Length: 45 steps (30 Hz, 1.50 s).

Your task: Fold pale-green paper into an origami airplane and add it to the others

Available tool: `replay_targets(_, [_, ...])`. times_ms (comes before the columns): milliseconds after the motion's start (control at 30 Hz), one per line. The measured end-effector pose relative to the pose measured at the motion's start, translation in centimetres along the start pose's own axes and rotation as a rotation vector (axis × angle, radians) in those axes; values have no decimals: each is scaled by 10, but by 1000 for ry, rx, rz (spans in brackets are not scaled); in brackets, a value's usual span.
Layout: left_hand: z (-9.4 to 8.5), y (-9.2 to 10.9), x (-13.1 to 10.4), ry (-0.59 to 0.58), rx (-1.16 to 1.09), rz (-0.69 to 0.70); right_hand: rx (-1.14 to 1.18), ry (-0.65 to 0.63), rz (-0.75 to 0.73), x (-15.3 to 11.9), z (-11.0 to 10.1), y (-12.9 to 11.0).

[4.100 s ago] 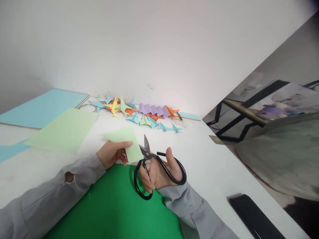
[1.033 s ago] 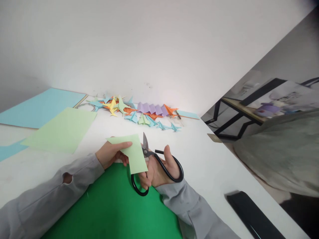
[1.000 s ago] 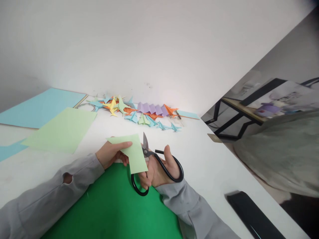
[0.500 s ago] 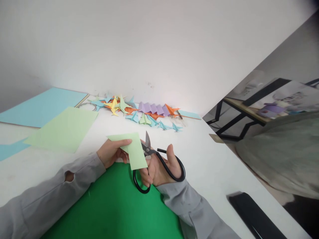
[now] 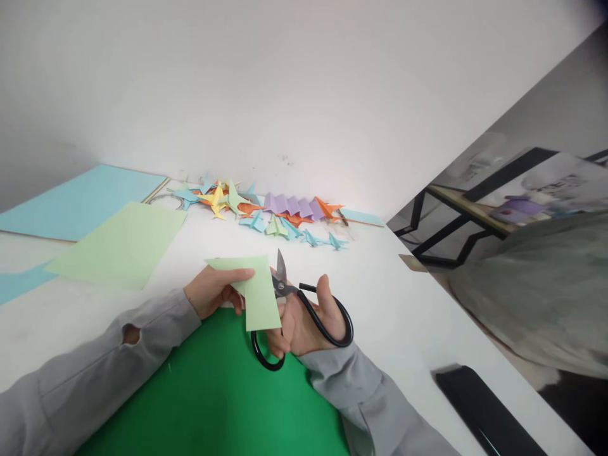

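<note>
My left hand (image 5: 213,291) pinches a pale green piece of paper (image 5: 263,294) between thumb and fingers; the paper has an angled shape, with one strip hanging down. Black-handled scissors (image 5: 281,285) are in my right hand (image 5: 304,323), their loops round the thumb and fingers. The blades stand apart, one pointing up beside the paper's right edge, the other partly hidden behind the paper. Below both hands lies a green mat (image 5: 218,392).
Along the wall lie several folded paper figures (image 5: 232,199) and a pleated purple paper (image 5: 289,206). Blue sheets (image 5: 85,199) and a pale green sheet (image 5: 128,244) lie left. A black object (image 5: 479,405) rests at right, near a person's sleeve or clothing (image 5: 527,291).
The paper in my left hand has shifted slightly right, and its hanging strip now points straighter down. The scissors stay spread and nearly still.
</note>
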<state>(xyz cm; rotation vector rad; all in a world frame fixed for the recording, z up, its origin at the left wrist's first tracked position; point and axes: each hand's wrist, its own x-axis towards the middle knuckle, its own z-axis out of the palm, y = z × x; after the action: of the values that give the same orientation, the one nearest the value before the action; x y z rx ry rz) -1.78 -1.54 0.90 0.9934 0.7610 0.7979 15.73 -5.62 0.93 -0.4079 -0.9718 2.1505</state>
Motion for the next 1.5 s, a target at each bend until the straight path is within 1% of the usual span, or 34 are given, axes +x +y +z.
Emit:
replay_targets(133, [-1,-3,0,1,19,-16,15,-16,-8,1,-2,2])
replay_targets(267, [-1,-3,1,10,16,-20,20,-29,22,1,-5,4])
replay_targets(433, [0,-1,1,6,14,-26,-29,44,17,1,-3,5])
replay_targets(533, [1,0,0,-3,8,-14,-18,97,-1,1,0,4])
replay_targets(633, [1,-1,0,-9,0,-2,-5,118,-22,2,1,4])
replay_targets(733, [1,0,0,-10,5,1,-23,107,-27,3,-3,6])
replay_targets(900, [2,1,-1,11,9,-4,-10,16,-86,5,-6,9])
replay_targets(1033, [4,2,-1,18,-5,-6,-8,44,-80,5,-3,8])
replay_targets(1133, [4,1,-1,72,-36,3,-18,59,-75,4,-4,5])
replay_targets(1200, [3,1,0,116,-53,-1,-22,29,-72,3,-6,4])
replay_targets(1267, [3,1,0,131,-61,-7,-24,5,-63,2,-8,3])
replay_targets(1367, [2,0,0,94,-58,-7,-23,7,-49,2,-7,2])
replay_targets(1500, [2,2,-1,7,-21,-13,-17,89,-23,2,-4,3])
